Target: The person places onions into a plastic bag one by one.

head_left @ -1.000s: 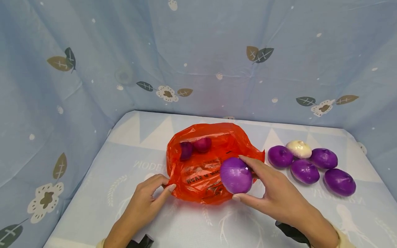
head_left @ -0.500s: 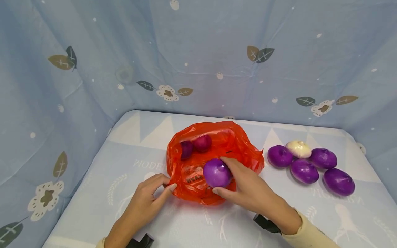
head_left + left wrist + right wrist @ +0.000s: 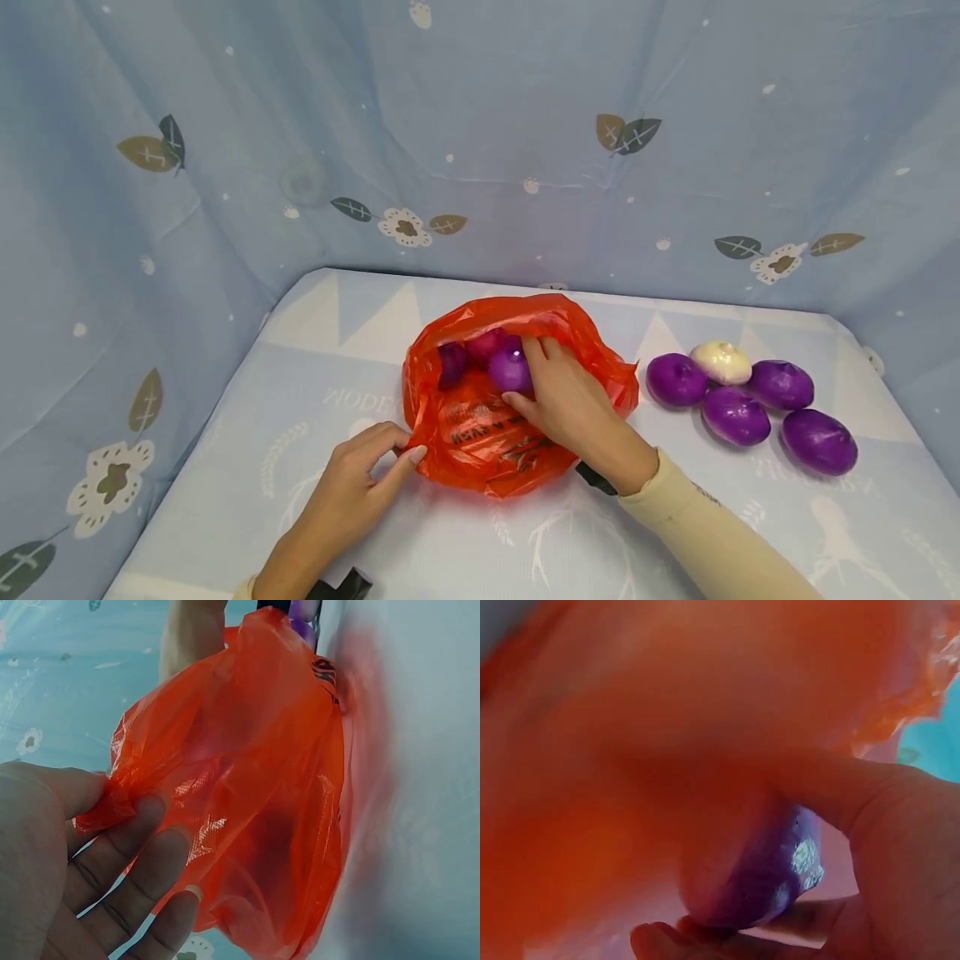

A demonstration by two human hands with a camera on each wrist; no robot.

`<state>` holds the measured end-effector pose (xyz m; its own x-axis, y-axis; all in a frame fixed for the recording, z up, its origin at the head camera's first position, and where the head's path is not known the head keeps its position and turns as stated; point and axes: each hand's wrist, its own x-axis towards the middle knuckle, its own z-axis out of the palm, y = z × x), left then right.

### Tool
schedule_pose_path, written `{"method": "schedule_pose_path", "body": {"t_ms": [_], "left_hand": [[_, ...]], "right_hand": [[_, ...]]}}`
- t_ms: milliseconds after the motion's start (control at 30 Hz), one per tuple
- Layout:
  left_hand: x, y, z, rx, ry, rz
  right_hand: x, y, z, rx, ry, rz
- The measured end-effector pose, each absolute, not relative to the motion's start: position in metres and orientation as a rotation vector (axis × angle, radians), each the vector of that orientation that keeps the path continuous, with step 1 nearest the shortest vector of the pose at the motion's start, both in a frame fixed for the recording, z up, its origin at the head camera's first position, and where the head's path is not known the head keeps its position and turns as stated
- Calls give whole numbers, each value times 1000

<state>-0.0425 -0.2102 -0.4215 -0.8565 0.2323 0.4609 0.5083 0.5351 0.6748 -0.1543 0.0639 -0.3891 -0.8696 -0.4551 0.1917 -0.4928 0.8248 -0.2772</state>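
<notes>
One pale printed table (image 3: 240, 475) is backed by a blue floral curtain (image 3: 487, 108); at right, 4 purple onions (image 3: 737, 415) & 1 white onion (image 3: 721, 362) are grouped. Mid-table, the red bag (image 3: 480, 475) is pinched at its near-left rim by the L hand (image 3: 360, 475). Inside it, the held onion (image 3: 508, 368) is gripped by the R hand (image 3: 566, 396), w/ 2 other onions (image 3: 452, 364) at left. Vs. 0.5 s ago, held onion & R hand have been moved farther in; L hand's pinch is unchanged. Held onion's right side is hidden by R hand; R-wrist view is mostly blurred by the bag; bag print (image 3: 480, 434) is hard to read.
</notes>
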Motion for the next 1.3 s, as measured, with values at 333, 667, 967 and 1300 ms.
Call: {"method": "schedule_pose_path", "body": {"t_ms": [333, 667, 967, 1300], "left_hand": [[-43, -211, -423, -616, -2464, -1235], [-43, -211, -423, -622, -2464, -1236], [-42, -209, -422, -630, -2459, -1225], [-42, -209, -422, -633, -2459, -1238]], "right_hand": [[-182, 49, -398, 517, -2847, 462], [-203, 47, -399, 534, -2937, 536], [-216, 51, -409, 571, -2943, 666], [-224, 53, -416, 518, -3050, 795]]}}
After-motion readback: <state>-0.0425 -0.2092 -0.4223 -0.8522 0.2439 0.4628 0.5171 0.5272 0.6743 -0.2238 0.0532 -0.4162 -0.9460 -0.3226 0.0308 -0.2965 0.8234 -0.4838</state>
